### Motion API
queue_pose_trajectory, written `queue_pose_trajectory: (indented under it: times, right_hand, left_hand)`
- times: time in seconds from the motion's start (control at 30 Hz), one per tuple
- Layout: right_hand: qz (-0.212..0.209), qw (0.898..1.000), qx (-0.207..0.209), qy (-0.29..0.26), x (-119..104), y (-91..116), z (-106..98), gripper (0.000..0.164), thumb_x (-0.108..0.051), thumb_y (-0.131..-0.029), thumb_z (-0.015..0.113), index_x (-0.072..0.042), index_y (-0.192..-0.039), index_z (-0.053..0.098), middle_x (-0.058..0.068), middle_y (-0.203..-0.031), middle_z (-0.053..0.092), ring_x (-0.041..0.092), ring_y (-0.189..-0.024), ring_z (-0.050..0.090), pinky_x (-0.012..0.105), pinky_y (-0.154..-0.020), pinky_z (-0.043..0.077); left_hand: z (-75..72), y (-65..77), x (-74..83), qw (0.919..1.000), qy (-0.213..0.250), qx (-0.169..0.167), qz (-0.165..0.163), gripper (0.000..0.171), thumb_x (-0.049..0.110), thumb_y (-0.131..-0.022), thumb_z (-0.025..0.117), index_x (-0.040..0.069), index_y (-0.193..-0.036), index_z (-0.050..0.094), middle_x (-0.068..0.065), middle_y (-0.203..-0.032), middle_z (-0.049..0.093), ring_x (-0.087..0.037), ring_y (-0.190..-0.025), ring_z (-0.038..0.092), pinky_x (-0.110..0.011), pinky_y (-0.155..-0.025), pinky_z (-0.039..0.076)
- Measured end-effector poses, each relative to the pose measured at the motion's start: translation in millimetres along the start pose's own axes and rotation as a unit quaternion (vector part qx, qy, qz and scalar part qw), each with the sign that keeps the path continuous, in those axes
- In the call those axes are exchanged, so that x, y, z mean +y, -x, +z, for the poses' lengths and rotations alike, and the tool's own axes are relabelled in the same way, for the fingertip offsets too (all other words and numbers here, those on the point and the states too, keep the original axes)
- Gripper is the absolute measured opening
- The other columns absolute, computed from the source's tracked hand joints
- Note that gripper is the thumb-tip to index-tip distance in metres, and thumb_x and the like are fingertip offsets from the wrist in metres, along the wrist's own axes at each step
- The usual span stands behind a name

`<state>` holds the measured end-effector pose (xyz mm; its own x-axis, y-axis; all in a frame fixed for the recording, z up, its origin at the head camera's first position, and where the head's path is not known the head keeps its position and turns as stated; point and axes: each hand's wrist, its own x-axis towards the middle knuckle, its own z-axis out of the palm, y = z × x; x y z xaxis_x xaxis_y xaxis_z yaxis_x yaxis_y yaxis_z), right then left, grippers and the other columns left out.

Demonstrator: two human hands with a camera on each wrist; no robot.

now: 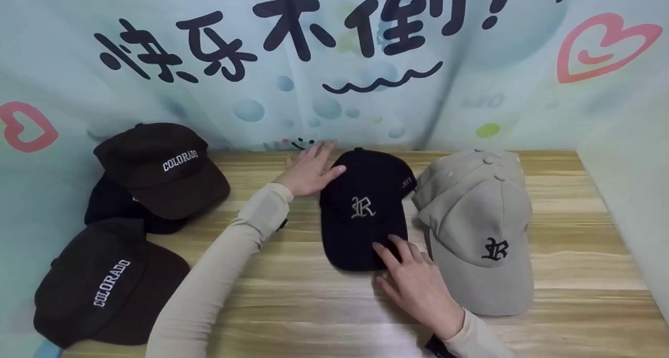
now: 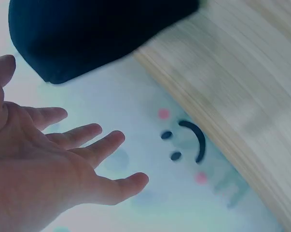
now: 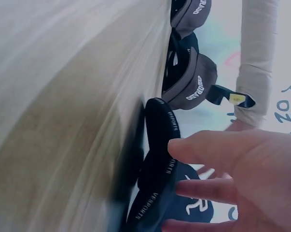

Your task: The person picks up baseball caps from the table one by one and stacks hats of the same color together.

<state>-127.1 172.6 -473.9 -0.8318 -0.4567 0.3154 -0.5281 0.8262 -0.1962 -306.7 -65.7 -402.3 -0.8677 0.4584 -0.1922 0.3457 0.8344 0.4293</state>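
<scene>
- The navy cap (image 1: 360,180) sits mid-table (image 1: 313,311), its brim (image 1: 345,251) towards 6 o'clock, just beside the stacked grey caps (image 1: 465,211) at 3 o'clock; the step in hand looks like settling it square.
- The left hand (image 1: 309,172), at the cap's 10 o'clock, has its fingers spread and holds nothing; its thumb overlaps the crown's edge in the head view—whether it touches is unclear.
- The right hand (image 1: 418,285), at 5 o'clock, lies loosely half-spread, fingertips on the brim and thumb outside the front edge, with no firm grasp showing.
- For a neat result, the person would do well to steady the crown lightly from 10 o'clock and turn the brim from 5 o'clock, without pressing the soft crown flat.
- Any nudge towards 3 o'clock should stay small—the grey stack could shift.
- The brown caps (image 1: 151,154) at 8 and 9 o'clock lie well apart, so they need no care.
</scene>
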Motion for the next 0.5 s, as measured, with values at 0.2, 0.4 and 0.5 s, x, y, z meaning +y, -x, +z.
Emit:
queue_pose_trajectory:
  times: [0.2,0.4,0.5]
  right_hand:
    - [-0.069,0.996,0.006,-0.051,2,5,-13,0.053,-0.025,-0.078,0.08,-0.013,-0.126,0.061,0.012,-0.125,0.055,0.036,-0.123,0.047,0.053,-0.087,0.047]
    - [-0.156,0.984,0.0,-0.081,5,4,-24,0.048,-0.022,-0.081,0.076,-0.009,-0.124,0.062,0.011,-0.124,0.057,0.033,-0.126,0.046,0.047,-0.1,0.04]
    - [-0.193,0.978,-0.007,-0.079,5,-2,-24,0.046,-0.021,-0.081,0.075,-0.007,-0.123,0.061,0.01,-0.122,0.058,0.03,-0.123,0.049,0.044,-0.099,0.041]
  left_hand:
    - [-16.4,14.8,-25.2,0.9974,-0.048,-0.001,-0.053,0.069,0.047,-0.1,0.045,0.016,-0.155,0.018,-0.02,-0.157,0.012,-0.044,-0.141,0.013,-0.071,-0.103,0.004]
    - [-29.1,31.8,-68.3,0.9933,-0.041,-0.003,-0.108,0.067,0.038,-0.1,0.049,0.006,-0.152,0.023,-0.025,-0.156,0.01,-0.047,-0.14,0.009,-0.073,-0.102,0.002]
    - [-35.1,42.9,-88.3,0.9897,-0.042,0.005,-0.136,0.064,0.033,-0.099,0.05,0.005,-0.151,0.026,-0.027,-0.155,0.008,-0.049,-0.14,0.004,-0.074,-0.1,-0.002]
